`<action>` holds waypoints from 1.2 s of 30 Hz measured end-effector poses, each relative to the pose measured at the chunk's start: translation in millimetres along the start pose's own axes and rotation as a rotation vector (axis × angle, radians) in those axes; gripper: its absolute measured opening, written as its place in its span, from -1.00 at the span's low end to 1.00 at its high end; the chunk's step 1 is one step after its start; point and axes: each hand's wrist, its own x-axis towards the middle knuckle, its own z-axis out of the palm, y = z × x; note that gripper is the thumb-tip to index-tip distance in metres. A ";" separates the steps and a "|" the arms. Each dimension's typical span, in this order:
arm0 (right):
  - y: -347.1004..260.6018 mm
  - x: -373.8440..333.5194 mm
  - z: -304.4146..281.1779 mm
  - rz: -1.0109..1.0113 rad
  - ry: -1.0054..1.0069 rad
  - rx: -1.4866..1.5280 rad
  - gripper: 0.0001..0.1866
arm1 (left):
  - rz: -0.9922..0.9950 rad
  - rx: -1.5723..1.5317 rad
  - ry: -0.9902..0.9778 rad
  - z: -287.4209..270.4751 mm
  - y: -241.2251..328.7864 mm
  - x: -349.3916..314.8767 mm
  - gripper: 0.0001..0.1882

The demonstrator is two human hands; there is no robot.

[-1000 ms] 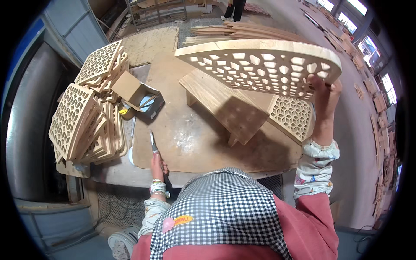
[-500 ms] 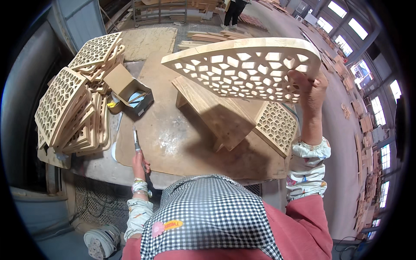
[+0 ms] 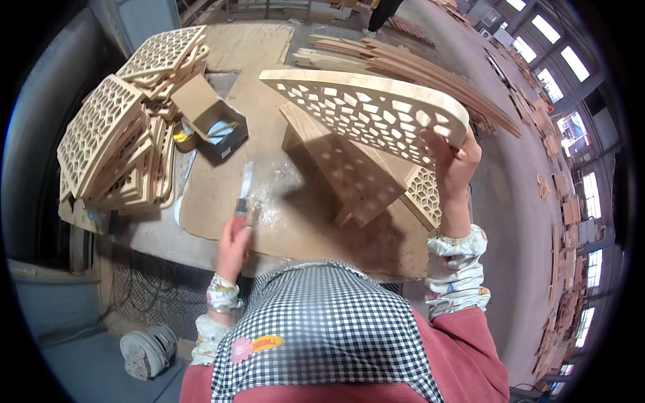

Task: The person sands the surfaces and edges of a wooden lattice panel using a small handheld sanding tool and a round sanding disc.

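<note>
My right hand [image 3: 458, 161] grips a pale wooden lattice panel [image 3: 376, 111] by its rounded right end, tilted on edge with the cut-out face toward me. Beneath the panel stands a low wooden stand [image 3: 342, 168], dappled by the panel's shadow. My left hand [image 3: 235, 242] is closed round a flat-bladed tool [image 3: 246, 185], its pale blade pointing away from me over the table; its exact kind is unclear. Beside the stand's right side lies another lattice panel [image 3: 423, 191], partly hidden by my right hand and the raised panel.
Stacked lattice panels [image 3: 101, 134] fill the table's left side. Next to them are an open cardboard box [image 3: 218, 131] and a tape roll [image 3: 185, 139]. White dust [image 3: 272, 201] marks the tabletop. Long boards [image 3: 416, 67] lie beyond; a person [image 3: 383, 15] stands far back. A bucket [image 3: 148, 352] sits lower left.
My left hand has moved forward and right, bringing the blade further over the table. The panel in my right hand has come lower and left, nearer the stand. The whole view has shifted slightly.
</note>
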 end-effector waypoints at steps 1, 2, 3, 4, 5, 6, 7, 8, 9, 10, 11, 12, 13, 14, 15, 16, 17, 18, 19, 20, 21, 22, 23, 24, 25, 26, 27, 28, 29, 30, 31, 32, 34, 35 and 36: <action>-1.7 -3.6 2.9 -0.048 -0.011 -0.012 -0.57 | 0.050 0.038 -0.051 10.7 7.4 -14.2 -0.37; -1.6 -7.0 6.0 -0.053 -0.020 0.025 -0.59 | 0.163 0.143 -0.122 23.1 33.7 -26.8 -0.34; -3.2 -10.4 8.9 -0.058 -0.030 0.060 -0.60 | 0.287 0.241 -0.183 35.3 59.4 -39.3 -0.31; -3.3 -14.2 10.6 -0.062 -0.037 0.094 -0.61 | 0.414 0.326 -0.231 47.6 85.4 -51.7 -0.28; 2.2 -15.7 8.0 -0.054 -0.046 0.099 -0.63 | 0.536 0.392 -0.247 57.3 100.1 -53.7 -0.28; -0.8 -16.1 11.9 -0.049 -0.037 0.083 -0.64 | 0.661 0.457 -0.258 65.5 112.5 -53.3 -0.28; -8.0 -16.2 16.9 -0.044 -0.026 0.064 -0.64 | 0.592 0.463 -0.271 71.4 127.3 -53.7 -0.28; -12.8 -17.0 18.3 -0.039 -0.014 0.041 -0.65 | 0.524 0.466 -0.289 75.8 141.3 -55.1 -0.28; -6.8 -19.0 17.1 -0.065 0.019 0.037 -0.65 | 0.455 0.469 -0.306 80.6 148.4 -54.6 -0.28; -7.2 -18.9 16.7 -0.067 0.012 0.032 -0.64 | 0.470 0.472 -0.294 85.3 151.7 -51.1 -0.28; -8.4 -19.3 15.8 -0.070 0.004 0.027 -0.63 | 0.484 0.474 -0.281 89.6 154.1 -48.3 -0.28; -9.4 -19.0 15.3 -0.073 -0.004 0.022 -0.62 | 0.499 0.477 -0.268 93.4 156.5 -45.9 -0.28; -8.8 -19.3 15.0 -0.065 0.013 0.013 -0.61 | 0.468 0.475 -0.281 95.8 160.4 -44.2 -0.31; -8.2 -19.4 14.4 -0.056 0.031 0.004 -0.61 | 0.458 0.480 -0.281 98.7 164.1 -42.7 -0.31; -7.8 -19.7 14.1 -0.048 0.048 -0.006 -0.61 | 0.447 0.485 -0.282 101.5 167.5 -41.4 -0.32; -7.9 -19.7 13.9 -0.027 0.056 0.027 -0.62 | 0.439 0.490 -0.282 103.6 170.0 -41.4 -0.32; -8.1 -20.0 13.5 -0.006 0.065 0.059 -0.62 | 0.449 0.490 -0.278 104.9 171.0 -42.6 -0.32; -8.2 -20.2 13.2 0.016 0.074 0.091 -0.63 | 0.459 0.490 -0.274 105.9 171.8 -43.6 -0.33; -8.4 -20.7 14.0 0.051 0.086 0.125 -0.66 | 0.470 0.491 -0.272 106.8 172.8 -44.4 -0.33; -7.3 -20.4 13.6 0.026 0.091 0.086 -0.66 | 0.468 0.501 -0.283 107.3 174.2 -45.3 -0.33; -5.9 -19.9 13.0 0.002 0.095 0.047 -0.66 | 0.467 0.510 -0.294 107.8 175.9 -46.3 -0.33; -4.4 -19.9 13.0 -0.021 0.099 0.009 -0.67 | 0.465 0.521 -0.304 108.2 177.3 -47.2 -0.33; -4.9 -19.7 12.7 -0.015 0.097 -0.009 -0.67 | 0.459 0.516 -0.302 109.3 179.3 -47.8 -0.34; -6.8 -19.1 11.9 -0.009 0.096 -0.028 -0.67 | 0.454 0.512 -0.299 111.1 181.7 -47.9 -0.34; -7.6 -20.5 11.4 -0.003 0.094 -0.047 -0.67 | 0.448 0.508 -0.298 112.8 181.8 -47.9 -0.35; -5.8 -21.5 11.6 -0.007 0.106 0.000 -0.69 | 0.432 0.516 -0.296 115.3 181.6 -46.9 -0.36; -3.2 -22.1 12.1 -0.012 0.118 0.048 -0.71 | 0.415 0.525 -0.294 118.1 181.5 -45.7 -0.36; -1.4 -20.3 12.5 -0.017 0.128 0.097 -0.73 | 0.399 0.533 -0.290 120.0 182.6 -44.5 -0.37; -8.6 -22.4 7.2 0.051 0.100 -0.113 -0.73 | 0.419 0.511 -0.274 120.9 181.7 -43.8 -0.38; -13.7 -22.0 9.5 0.037 0.085 -0.043 -0.71 | 0.438 0.489 -0.259 122.0 179.9 -42.8 -0.38; -19.0 -24.4 13.7 0.025 0.074 0.023 -0.68 | 0.459 0.469 -0.249 123.9 178.3 -42.3 -0.39; -21.1 -26.0 15.2 0.013 0.063 0.090 -0.65 | 0.440 0.506 -0.244 125.3 179.2 -41.0 -0.39; -17.9 -26.9 12.2 0.061 0.052 0.058 -0.61 | 0.405 0.578 -0.234 126.5 184.2 -36.0 -0.39; -16.8 -27.9 13.6 0.056 0.057 0.117 -0.60 | 0.345 0.591 -0.259 126.8 188.5 -34.7 -0.39; -15.9 -28.7 14.1 0.052 0.062 0.176 -0.59 | 0.353 0.585 -0.267 128.5 188.8 -31.4 -0.38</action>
